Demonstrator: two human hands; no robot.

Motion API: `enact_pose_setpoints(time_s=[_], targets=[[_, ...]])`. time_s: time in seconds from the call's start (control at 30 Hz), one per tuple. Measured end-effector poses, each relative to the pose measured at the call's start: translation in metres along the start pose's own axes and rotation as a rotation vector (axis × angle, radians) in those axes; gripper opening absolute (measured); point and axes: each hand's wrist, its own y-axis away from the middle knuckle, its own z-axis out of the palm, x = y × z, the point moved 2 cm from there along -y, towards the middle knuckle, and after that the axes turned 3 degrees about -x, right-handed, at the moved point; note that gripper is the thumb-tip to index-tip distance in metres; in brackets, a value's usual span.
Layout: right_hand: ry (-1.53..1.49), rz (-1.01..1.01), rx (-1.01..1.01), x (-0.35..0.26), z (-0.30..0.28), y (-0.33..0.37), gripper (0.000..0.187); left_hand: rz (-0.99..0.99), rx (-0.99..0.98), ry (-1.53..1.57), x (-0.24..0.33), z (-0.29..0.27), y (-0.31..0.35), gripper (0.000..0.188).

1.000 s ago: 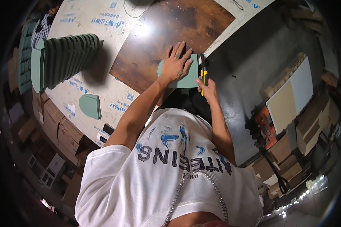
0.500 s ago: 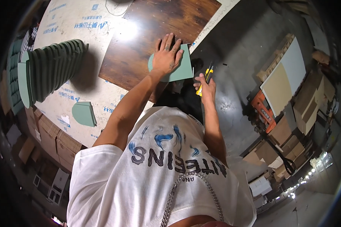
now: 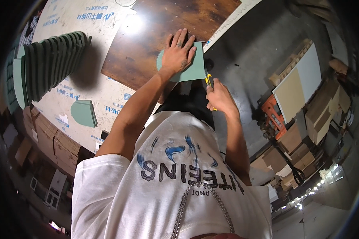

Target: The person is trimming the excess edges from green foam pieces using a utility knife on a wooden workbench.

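So the left hand (image 3: 176,57) is lying flat with its fingers spread, pressing on the green panel (image 3: 194,65) rather than grasping it, and the right hand (image 3: 221,95) is curling tight around a yellow-and-black knife (image 3: 209,80). The panel is sitting on the brown board (image 3: 147,40) by the right edge of the tabletop (image 3: 101,42), with its rounded end pointing left and its straight side facing out over the floor (image 3: 245,49); its near corner seems to be poking past the edge. The knife is pointing up at that straight side near the corner, and I can't tell if the blade is touching or just hovering beside it. Looks to me like the edge is getting trimmed or cleaned up. If so, the next move is calling for firm pressure from the left hand, fingertips staying clear of that side, and the knife running along it without digging in. Otherwise, a big stack (image 3: 54,63) of green pieces is standing toward the tabletop's left edge, and a couple of loose pieces (image 3: 83,112) are lying close to its near edge.
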Motion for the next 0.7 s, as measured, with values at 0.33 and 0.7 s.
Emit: enact_pose_setpoints(time_s=[0.33, 0.7], targets=[[0.106, 0.066, -0.064, -0.005, 0.001, -0.004, 0.035, -0.024, -0.049, -0.023, 0.000, 0.000, -0.002, 0.046], [0.144, 0.049, 0.014, 0.017, 0.015, -0.002, 0.033, -0.037, -0.071, -0.029, 0.002, 0.003, -0.002, 0.047]])
